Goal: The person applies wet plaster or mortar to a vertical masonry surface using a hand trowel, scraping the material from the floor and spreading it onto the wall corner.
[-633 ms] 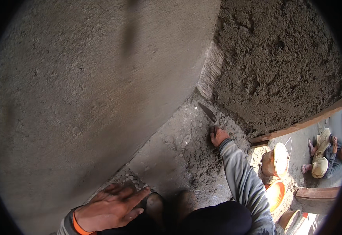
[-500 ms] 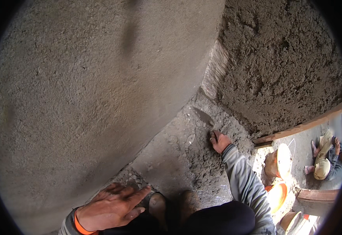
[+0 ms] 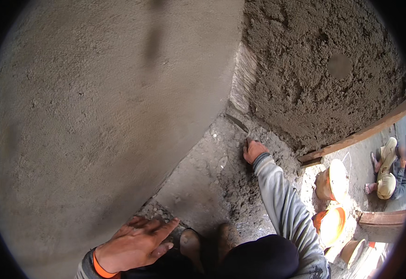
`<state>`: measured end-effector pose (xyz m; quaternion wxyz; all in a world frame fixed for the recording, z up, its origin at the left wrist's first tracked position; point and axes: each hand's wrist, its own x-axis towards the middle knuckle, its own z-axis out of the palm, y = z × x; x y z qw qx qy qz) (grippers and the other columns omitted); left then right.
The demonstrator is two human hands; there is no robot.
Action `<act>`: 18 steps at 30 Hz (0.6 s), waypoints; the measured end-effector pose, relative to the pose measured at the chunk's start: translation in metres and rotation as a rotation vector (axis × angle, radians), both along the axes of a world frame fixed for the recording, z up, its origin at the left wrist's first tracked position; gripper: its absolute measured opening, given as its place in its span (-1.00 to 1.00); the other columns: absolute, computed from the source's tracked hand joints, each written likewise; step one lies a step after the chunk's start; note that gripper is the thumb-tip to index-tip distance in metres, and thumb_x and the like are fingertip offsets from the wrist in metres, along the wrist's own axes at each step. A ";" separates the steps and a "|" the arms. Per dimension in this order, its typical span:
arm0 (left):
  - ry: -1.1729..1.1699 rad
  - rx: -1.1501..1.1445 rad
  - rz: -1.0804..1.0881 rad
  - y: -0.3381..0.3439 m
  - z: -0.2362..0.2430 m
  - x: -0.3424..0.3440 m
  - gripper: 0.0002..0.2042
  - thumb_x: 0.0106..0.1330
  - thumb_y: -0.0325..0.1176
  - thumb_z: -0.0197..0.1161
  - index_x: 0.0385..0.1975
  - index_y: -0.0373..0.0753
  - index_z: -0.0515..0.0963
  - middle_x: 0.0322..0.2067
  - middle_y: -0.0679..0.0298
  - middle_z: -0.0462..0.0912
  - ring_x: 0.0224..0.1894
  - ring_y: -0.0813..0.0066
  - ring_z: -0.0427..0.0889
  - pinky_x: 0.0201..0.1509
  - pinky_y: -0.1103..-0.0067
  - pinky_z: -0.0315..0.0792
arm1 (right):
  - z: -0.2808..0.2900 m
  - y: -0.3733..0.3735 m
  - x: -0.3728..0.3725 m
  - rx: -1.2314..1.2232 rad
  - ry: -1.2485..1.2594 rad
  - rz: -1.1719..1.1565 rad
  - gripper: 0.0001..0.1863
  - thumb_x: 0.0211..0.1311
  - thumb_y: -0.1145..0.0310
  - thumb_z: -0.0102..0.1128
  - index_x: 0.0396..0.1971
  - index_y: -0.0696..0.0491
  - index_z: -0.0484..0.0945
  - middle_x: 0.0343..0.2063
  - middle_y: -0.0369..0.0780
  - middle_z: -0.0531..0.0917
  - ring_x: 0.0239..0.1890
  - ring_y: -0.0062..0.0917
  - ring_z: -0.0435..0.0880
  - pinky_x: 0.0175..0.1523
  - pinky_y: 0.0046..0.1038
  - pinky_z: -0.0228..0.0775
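My right hand (image 3: pixel 255 151) is closed round the handle of a trowel (image 3: pixel 237 123). The dark narrow blade points up and left, its tip at the corner where the smooth grey wall (image 3: pixel 105 93) meets the rough mortar-covered wall (image 3: pixel 323 79). A bare whitish strip (image 3: pixel 244 80) runs up beside that corner, just beyond the blade. Below my right hand lies crumbly wet mortar (image 3: pixel 244 200) on the floor. My left hand (image 3: pixel 135 242), an orange band at its wrist, is empty with fingers spread, near the foot of the smooth wall.
A wooden board (image 3: pixel 361 130) edges the mortar-covered wall. To the right stand a bucket (image 3: pixel 330 181), an orange bucket (image 3: pixel 330 225) and another container (image 3: pixel 351 252). Another person (image 3: pixel 386 181) in a pale cap sits at the far right. My shoes (image 3: pixel 191 246) are close to the wall's foot.
My right hand has moved up and slightly left with the trowel, toward the corner, and the blade now shows more edge-on. My left hand has stayed nearly in place.
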<state>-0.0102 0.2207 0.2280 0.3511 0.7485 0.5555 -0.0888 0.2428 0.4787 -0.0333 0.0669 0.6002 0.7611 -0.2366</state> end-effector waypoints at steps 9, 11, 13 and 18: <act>0.037 0.042 -0.020 -0.001 -0.005 0.001 -0.47 0.25 -0.18 0.12 0.19 -0.25 0.25 -0.27 0.08 0.56 -0.20 0.13 0.55 0.07 0.34 0.31 | 0.012 0.011 -0.006 -0.017 -0.065 0.139 -0.67 0.01 0.24 0.09 -0.29 0.17 0.54 -0.23 0.03 0.60 -0.10 -0.12 0.57 0.03 -0.22 0.39; 0.042 0.054 -0.001 -0.007 -0.005 -0.005 -0.47 0.24 -0.18 0.13 0.19 -0.25 0.26 -0.27 0.08 0.56 -0.21 0.13 0.55 0.06 0.34 0.31 | 0.007 -0.002 -0.001 -0.049 0.027 0.192 -0.67 0.02 0.24 0.05 -0.31 0.18 0.54 -0.29 0.04 0.61 -0.14 -0.09 0.57 0.02 -0.19 0.39; 0.029 0.078 0.007 -0.010 -0.006 -0.009 -0.47 0.24 -0.18 0.14 0.18 -0.26 0.27 -0.28 0.08 0.56 -0.23 0.13 0.55 0.05 0.34 0.32 | 0.022 -0.018 -0.002 -0.026 0.071 0.126 -0.68 0.03 0.24 0.05 -0.32 0.18 0.54 -0.31 0.05 0.62 -0.17 -0.10 0.59 -0.01 -0.18 0.40; 0.007 0.060 -0.037 0.012 -0.003 0.011 -0.50 0.20 -0.21 0.18 0.12 -0.28 0.34 -0.32 0.09 0.56 -0.23 0.14 0.54 0.01 0.34 0.35 | 0.008 -0.031 0.024 -0.088 -0.011 0.115 -0.66 0.03 0.22 0.05 -0.30 0.18 0.53 -0.35 0.07 0.61 -0.20 -0.11 0.61 -0.06 -0.17 0.43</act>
